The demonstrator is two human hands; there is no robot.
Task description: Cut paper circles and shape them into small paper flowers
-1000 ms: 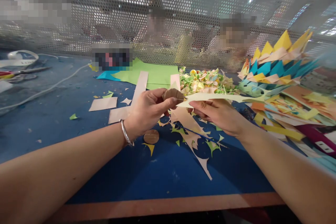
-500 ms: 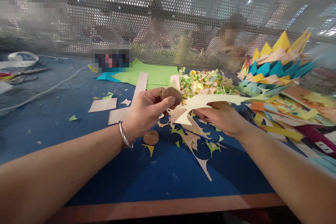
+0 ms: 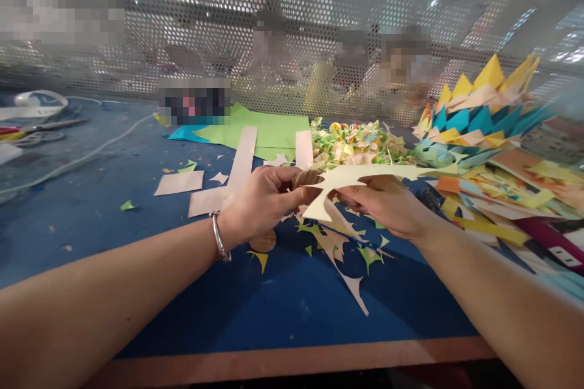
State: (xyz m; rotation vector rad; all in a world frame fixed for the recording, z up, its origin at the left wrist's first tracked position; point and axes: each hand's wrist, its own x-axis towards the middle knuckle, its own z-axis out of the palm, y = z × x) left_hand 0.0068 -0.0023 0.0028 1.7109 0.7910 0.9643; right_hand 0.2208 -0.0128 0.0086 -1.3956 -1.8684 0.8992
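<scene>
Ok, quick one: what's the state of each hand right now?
Left hand: closed, holding a brown wood-grained disc.
Right hand: under the cream paper offcut; grip hidden, so open or closed cannot be told.

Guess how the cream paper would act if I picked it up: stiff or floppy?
The cream paper looks thin, so probably light. It may be fairly stiff: its long end stretches almost straight over the right hand. It could tear where cut-outs leave it narrow.

1. The blue table (image 3: 301, 310) has a reddish-brown front edge (image 3: 292, 357).
2. Green paper (image 3: 274, 126) and a heap of small cuttings (image 3: 360, 144) lie toward its back.
3. Farther left runs a white cord (image 3: 93, 152).
4. Near the front: a brown disc (image 3: 263, 243), beside a yellow scrap (image 3: 261, 261).
</scene>
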